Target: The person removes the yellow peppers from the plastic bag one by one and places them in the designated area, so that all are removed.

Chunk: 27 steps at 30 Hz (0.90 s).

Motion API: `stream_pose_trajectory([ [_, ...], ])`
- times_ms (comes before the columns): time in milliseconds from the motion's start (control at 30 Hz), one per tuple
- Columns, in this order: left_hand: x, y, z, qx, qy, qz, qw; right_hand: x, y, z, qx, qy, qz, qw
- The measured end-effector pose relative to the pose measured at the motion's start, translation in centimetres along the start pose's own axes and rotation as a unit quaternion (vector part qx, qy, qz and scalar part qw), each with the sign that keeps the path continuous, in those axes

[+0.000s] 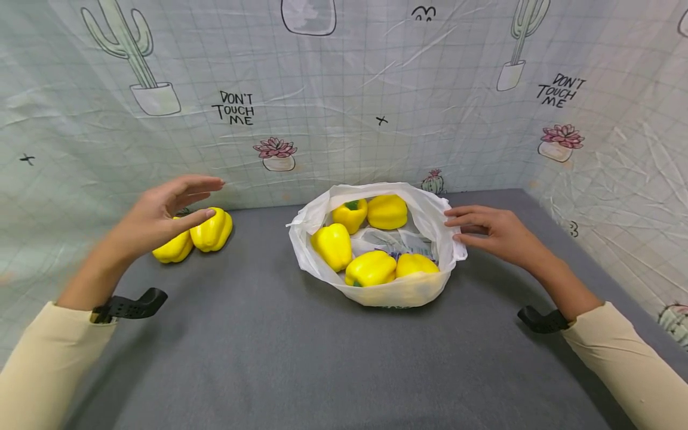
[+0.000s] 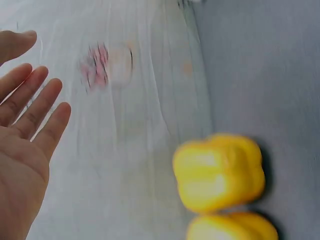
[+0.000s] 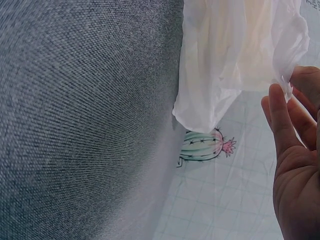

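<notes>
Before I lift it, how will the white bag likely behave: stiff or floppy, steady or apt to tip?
The white bag will probably sag and fold, as its thin walls look wrinkled. It may tip or spill if raised by one side, since its mouth gapes wide. The five yellow peppers inside could shift or roll, being loose and rounded.

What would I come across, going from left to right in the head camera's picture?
Left sleeve → left hand → white bag with yellow peppers inside → right hand → right sleeve.
</notes>
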State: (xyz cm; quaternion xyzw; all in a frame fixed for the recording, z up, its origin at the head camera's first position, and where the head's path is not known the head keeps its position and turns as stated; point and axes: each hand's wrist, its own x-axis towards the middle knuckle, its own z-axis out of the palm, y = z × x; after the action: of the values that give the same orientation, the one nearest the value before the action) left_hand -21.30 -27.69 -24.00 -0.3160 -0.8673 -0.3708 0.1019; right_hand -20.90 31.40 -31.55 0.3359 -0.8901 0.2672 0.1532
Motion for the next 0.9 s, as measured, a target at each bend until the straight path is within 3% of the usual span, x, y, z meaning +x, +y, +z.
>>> stream_pose_trajectory([
  [167,0.7,2.4,1.6,0.013,-0.002,0.075,0.9971,-0.1,-0.2,0.0,0.003,0.004,-0.005,1.0],
  [367,1.4,4.7,3.2,0.024,-0.012,0.128,0.9914,0.0,-0.2,0.0,0.008,0.007,-0.006,0.9999],
  [900,3.7,7.3,6.3,0.006,-0.064,0.171,0.9833,0.1,-0.1,0.0,-0.003,0.014,-0.02,0.9997],
])
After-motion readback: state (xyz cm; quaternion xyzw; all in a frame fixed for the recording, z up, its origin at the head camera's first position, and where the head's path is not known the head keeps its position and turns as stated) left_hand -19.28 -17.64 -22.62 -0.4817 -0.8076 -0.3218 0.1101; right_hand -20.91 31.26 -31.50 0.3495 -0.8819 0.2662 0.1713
